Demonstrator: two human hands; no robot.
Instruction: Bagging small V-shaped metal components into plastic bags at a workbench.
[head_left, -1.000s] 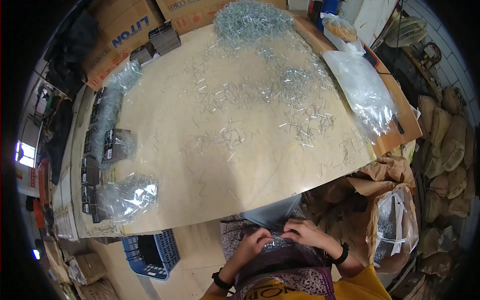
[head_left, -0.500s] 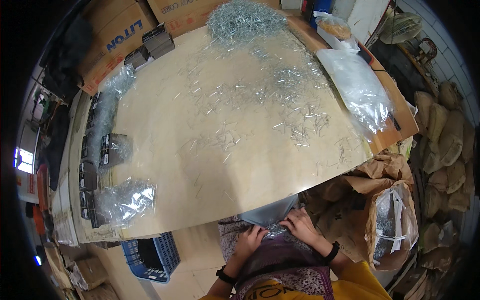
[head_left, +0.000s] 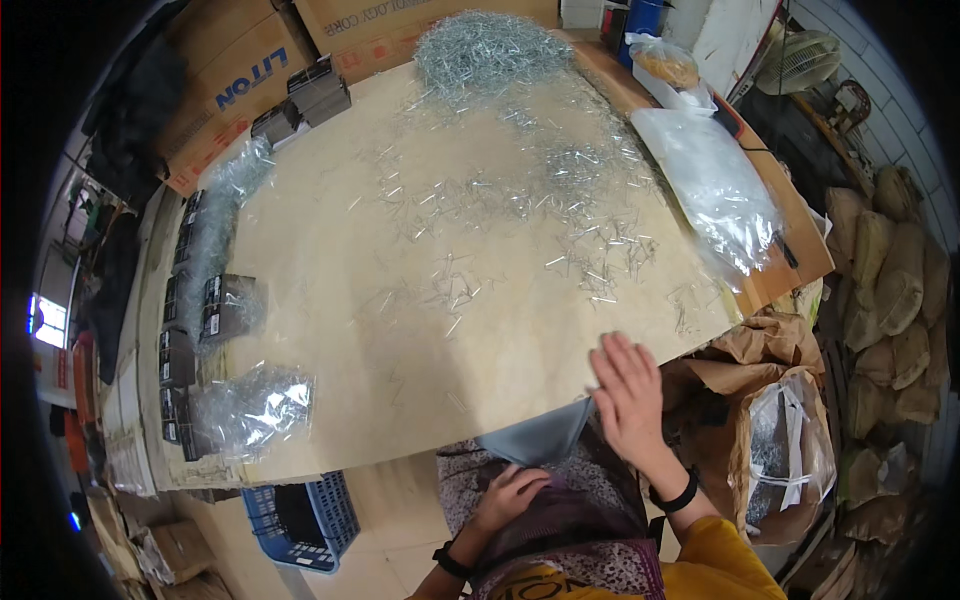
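A filled clear plastic bag (head_left: 260, 405) lies beside dark banded packs (head_left: 177, 358) on the worktop (head_left: 310, 250). Next comes a blue plastic basket (head_left: 340, 505) below. The left hand (head_left: 512, 494) is curled by the grey-blue tray (head_left: 535, 436); I cannot tell whether it pinches anything. Loose thin metal pins (head_left: 590, 165) are scattered beyond. The right hand (head_left: 628, 395), fingers extended, hovers or rests at the near edge.

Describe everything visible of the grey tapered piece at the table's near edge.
The grey tapered piece looks smooth and shiny, perhaps plastic or metal. It juts past the near edge of the table, narrowing downward. The left hand is by its lower end, the right hand to its right; contact with either is unclear.
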